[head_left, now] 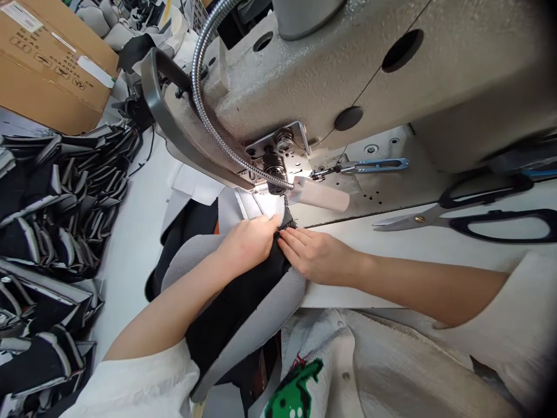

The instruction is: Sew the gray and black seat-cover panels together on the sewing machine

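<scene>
Pinching fabric at the sewing machine, left hand and right hand nearly touch. Seam alignment seems underway; the next move likely needs even edges.

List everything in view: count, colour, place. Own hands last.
Sewing machine: 1, grey-beige, top centre to right
Flexible metal hose: 1, silver, across machine's front
Lamp: 1, pale pink, at hose's end
Small tool, probably snips: 1, blue, on machine bed
Scissors: 1, black handles, right
Blurred item: dark, far right
Cardboard box: 1, brown, upper left
Stacked pieces: many, black and grey, left
Farther pieces: several, mostly grey, beyond box
Table: 1, white, beneath machine
Workpiece: 1, black and grey, under hands
Clothing: cream, green motif, bottom
Left hand: 1, bare, on workpiece
Right hand: 1, bare, on workpiece
</scene>
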The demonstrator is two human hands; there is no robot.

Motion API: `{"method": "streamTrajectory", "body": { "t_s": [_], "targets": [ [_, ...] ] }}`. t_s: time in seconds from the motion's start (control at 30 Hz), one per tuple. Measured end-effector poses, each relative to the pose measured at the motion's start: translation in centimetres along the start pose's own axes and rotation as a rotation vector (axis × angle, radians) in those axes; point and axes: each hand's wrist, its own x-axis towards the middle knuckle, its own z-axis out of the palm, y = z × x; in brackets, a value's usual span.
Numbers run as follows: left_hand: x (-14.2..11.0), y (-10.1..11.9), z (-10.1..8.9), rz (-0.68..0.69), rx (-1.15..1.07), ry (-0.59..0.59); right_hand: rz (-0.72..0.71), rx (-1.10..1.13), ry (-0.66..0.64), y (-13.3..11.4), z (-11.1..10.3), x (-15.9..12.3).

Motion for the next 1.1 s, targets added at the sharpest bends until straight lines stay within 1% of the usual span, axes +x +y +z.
{"method": "streamTrajectory", "body": {
  "t_s": [0.1,0.23,0.37,0.47,0.53,0.6,0.7,0.77,0.87,0.93,1.03,1.1],
  "targets": [
    [1.1,0.4,-0.3,0.0,-0.062,0.026,0.004,0.055,-0.02,1.4,-0.1,-0.1],
    [2.6,0.0,0.3,0.009,-0.109,0.106,0.013,0.047,-0.022,2.6,0.5,-0.3],
    [3.7,-0.8,1.0,0.006,-0.123,0.188,0.021,-0.042,-0.043,2.5,1.5,0.3],
    [4.4,-1.4,1.5,0.04,-0.164,0.269,0.032,-0.137,-0.068,2.1,2.1,1.4],
    [4.7,-1.6,1.8,0.059,-0.206,0.306,0.029,-0.192,-0.086,2.0,2.3,1.9],
    [4.9,-1.6,2.3,0.042,-0.228,0.332,0.012,-0.208,-0.1,2.1,2.3,2.0],
    [4.6,-1.2,2.8,-0.012,-0.214,0.36,-0.008,-0.171,-0.118,2.4,2.1,1.8],
    [3.9,-0.9,2.8,-0.048,-0.175,0.401,-0.014,-0.142,-0.134,2.8,2.0,1.6],
    [2.3,-0.9,2.5,-0.096,-0.048,0.506,-0.035,-0.103,-0.156,3.6,1.8,1.5],
    [1.3,-0.9,2.1,-0.114,0.037,0.544,-0.059,-0.066,-0.157,4.2,1.5,1.6],
    [0.8,-0.4,1.3,-0.105,0.073,0.527,-0.085,0.042,-0.144,5.2,1.0,2.0],
    [1.2,0.2,0.6,-0.078,0.03,0.507,-0.056,0.101,-0.159,5.8,0.8,2.3]
  ]
}}
